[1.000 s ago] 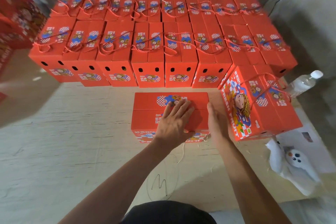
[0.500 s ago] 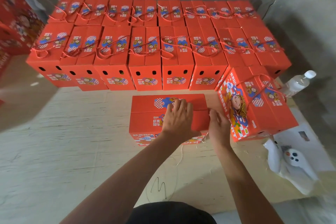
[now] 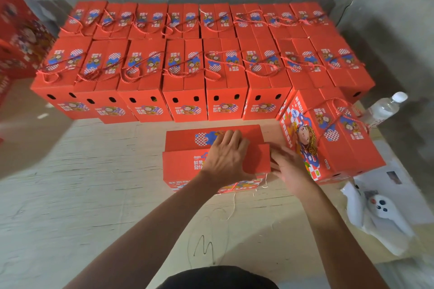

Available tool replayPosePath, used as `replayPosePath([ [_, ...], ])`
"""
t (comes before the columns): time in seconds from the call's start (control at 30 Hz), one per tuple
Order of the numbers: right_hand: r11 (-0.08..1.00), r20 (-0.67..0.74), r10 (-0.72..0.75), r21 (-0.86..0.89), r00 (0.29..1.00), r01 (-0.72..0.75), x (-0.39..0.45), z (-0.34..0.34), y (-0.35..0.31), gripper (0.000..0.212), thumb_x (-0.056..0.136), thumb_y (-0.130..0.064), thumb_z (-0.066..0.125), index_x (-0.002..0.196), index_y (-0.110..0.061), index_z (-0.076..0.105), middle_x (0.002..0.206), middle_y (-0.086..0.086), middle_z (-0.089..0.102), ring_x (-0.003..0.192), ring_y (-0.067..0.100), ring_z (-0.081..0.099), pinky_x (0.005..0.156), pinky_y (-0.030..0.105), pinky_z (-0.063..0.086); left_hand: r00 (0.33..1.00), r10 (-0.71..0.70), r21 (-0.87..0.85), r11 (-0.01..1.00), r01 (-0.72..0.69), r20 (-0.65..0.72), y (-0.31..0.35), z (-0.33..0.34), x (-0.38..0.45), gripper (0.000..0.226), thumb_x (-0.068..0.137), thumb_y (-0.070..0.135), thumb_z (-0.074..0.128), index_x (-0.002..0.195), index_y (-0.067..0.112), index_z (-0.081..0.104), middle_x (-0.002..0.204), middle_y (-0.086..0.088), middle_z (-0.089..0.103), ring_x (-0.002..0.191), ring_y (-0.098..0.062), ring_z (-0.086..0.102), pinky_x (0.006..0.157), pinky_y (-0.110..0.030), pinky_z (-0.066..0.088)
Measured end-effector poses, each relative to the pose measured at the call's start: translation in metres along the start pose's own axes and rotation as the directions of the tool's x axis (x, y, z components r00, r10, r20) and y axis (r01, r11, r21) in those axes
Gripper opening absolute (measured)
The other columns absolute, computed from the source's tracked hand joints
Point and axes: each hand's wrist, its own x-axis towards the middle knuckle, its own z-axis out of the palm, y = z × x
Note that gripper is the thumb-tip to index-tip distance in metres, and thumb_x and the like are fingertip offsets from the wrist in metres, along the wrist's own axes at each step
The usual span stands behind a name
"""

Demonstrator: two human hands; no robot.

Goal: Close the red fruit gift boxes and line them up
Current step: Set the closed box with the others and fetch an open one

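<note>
Since a second ago, slid nearer on the right: right hand point(image 3: 287, 166), now tucked against the end of the red cardboard fruit gift box point(image 3: 185, 164), fingers loosely curled at its right edge; grip there blurred, cannot tell. Leftmost, a blurred stack of red printed boxes point(image 3: 16, 37) by the wall. Behind, two lined-up rows of closed red boxes with rope handles point(image 3: 164, 73) on the pale wooden desk point(image 3: 82, 195). Centre, left hand point(image 3: 226, 159) pressed flat on the lid flaps, fingers spread straight. Further right, a tilted red box point(image 3: 328, 138), a clear plastic water bottle point(image 3: 385, 108), a white controller point(image 3: 380, 204).
</note>
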Motion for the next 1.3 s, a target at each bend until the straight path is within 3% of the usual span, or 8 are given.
replayPosePath([
  [0.1, 0.984, 0.11, 0.115, -0.146, 0.987, -0.098, 0.007, -0.002, -0.001, 0.038, 0.086, -0.031, 0.082, 0.122, -0.033, 0.068, 0.113, -0.007, 0.077, 0.102, 0.016, 0.075, 0.08, 0.036, 0.059, 0.993, 0.059, 0.008, 0.998, -0.058, -0.1, -0.001, 0.004, -0.004, 0.085, 0.069, 0.081, 0.062, 0.114, 0.009, 0.064, 0.108, -0.01, 0.058, 0.095, -0.03, 0.054, 0.087, -0.044, 0.046],
  [0.43, 0.886, 0.075, 0.239, -0.425, 0.968, -0.186, 0.022, 0.006, -0.022, 0.016, 0.099, -0.017, 0.06, 0.103, -0.029, 0.07, 0.09, 0.001, 0.08, 0.086, 0.025, 0.077, 0.089, 0.049, 0.061, 0.97, 0.078, -0.071, 0.993, -0.096, -0.23, -0.005, 0.017, -0.016, 0.084, 0.084, 0.074, 0.065, 0.132, 0.006, 0.063, 0.12, -0.01, 0.064, 0.105, -0.031, 0.058, 0.092, -0.045, 0.045],
  [0.67, 0.426, 0.236, 0.005, -0.88, 0.972, 0.211, 0.022, 0.003, -0.051, 0.035, 0.091, -0.021, 0.069, 0.122, -0.018, 0.053, 0.108, 0.005, 0.071, 0.096, 0.028, 0.069, 0.086, 0.041, 0.057, 0.95, 0.115, -0.035, 0.991, -0.13, -0.289, -0.004, 0.017, -0.021, 0.075, 0.09, 0.068, 0.065, 0.133, 0.007, 0.063, 0.121, -0.01, 0.063, 0.101, -0.032, 0.059, 0.093, -0.047, 0.046],
  [0.87, 0.533, 0.212, 0.31, -0.846, 0.927, 0.015, 0.037, 0.016, -0.062, 0.022, 0.096, -0.001, 0.053, 0.113, -0.012, 0.063, 0.078, 0.016, 0.075, 0.068, 0.033, 0.076, 0.062, 0.042, 0.063, 0.989, -0.147, -0.075, 0.986, 0.146, -0.003, 0.006, -0.027, -0.002, 0.074, 0.091, 0.082, 0.041, 0.105, 0.013, 0.064, 0.09, -0.004, 0.067, 0.081, -0.027, 0.064, 0.069, -0.039, 0.051],
  [0.97, 0.614, 0.214, 0.373, -0.787, 0.903, -0.067, 0.038, 0.022, -0.071, 0.023, 0.087, -0.013, 0.061, 0.1, 0.004, 0.071, 0.082, 0.025, 0.067, 0.082, 0.049, 0.071, 0.071, 0.053, 0.058, 0.965, -0.238, -0.157, 0.955, 0.253, 0.111, 0.013, -0.047, 0.006, 0.046, 0.106, 0.057, 0.035, 0.091, 0.017, 0.055, 0.072, -0.006, 0.064, 0.068, -0.034, 0.064, 0.055, -0.037, 0.044],
  [1.03, 0.646, 0.256, 0.384, -0.761, 0.887, -0.06, 0.039, 0.03, -0.073, 0.036, 0.069, -0.028, 0.07, 0.094, -0.002, 0.073, 0.084, 0.018, 0.07, 0.083, 0.037, 0.069, 0.075, 0.044, 0.056, 0.95, -0.25, -0.245, 0.925, 0.291, 0.188, 0.019, -0.056, 0.005, 0.037, 0.107, 0.04, 0.043, 0.086, 0.015, 0.059, 0.075, -0.01, 0.067, 0.069, -0.039, 0.065, 0.058, -0.035, 0.042],
  [1.17, 0.425, 0.155, 0.348, -0.905, 0.924, -0.008, 0.035, 0.04, -0.072, 0.078, 0.065, -0.059, 0.088, 0.121, -0.014, 0.059, 0.103, 0.011, 0.072, 0.091, 0.028, 0.07, 0.081, 0.047, 0.062, 0.768, -0.072, -0.417, 0.806, 0.421, 0.636, 0.016, -0.073, 0.009, 0.035, 0.103, 0.04, 0.042, 0.087, 0.016, 0.062, 0.082, -0.001, 0.065, 0.076, -0.025, 0.062, 0.063, -0.03, 0.041],
  [1.3, 0.253, 0.055, 0.194, -0.967, 0.979, 0.004, 0.023, 0.046, -0.059, 0.13, 0.065, -0.071, 0.082, 0.153, -0.011, 0.008, 0.128, 0.012, 0.061, 0.108, 0.03, 0.06, 0.09, 0.042, 0.051, 0.651, -0.087, -0.418, 0.702, 0.577, 0.754, 0.007, -0.077, 0.009, 0.053, 0.1, 0.049, 0.04, 0.142, 0.016, 0.042, 0.137, -0.002, 0.051, 0.116, -0.024, 0.052, 0.086, -0.038, 0.041],
])
